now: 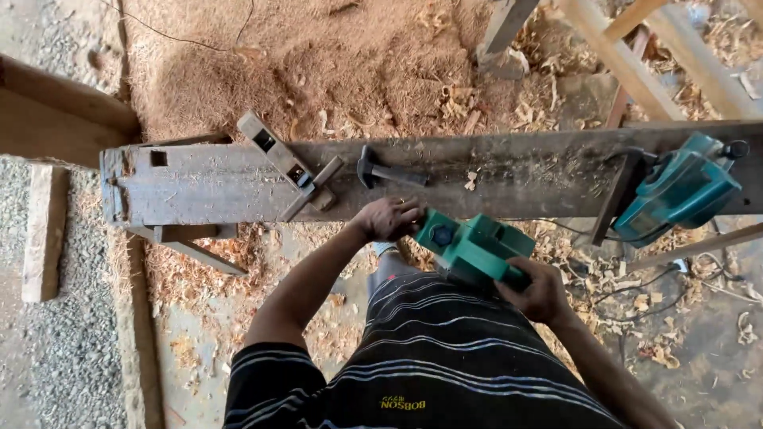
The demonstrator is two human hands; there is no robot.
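I hold a green electric planer just in front of the near edge of a long grey wooden workbench. My left hand grips the planer's front end. Around its rear handle closes my right hand. On the bench, close behind my left hand, lies a hammer with a dark head. Left of it rest a grey slotted wooden block and a short wooden stick.
A second green power tool sits at the bench's right end with a black cord trailing down. Sawdust and wood shavings cover the ground behind. Wooden beams cross at upper right; a plank lies at left.
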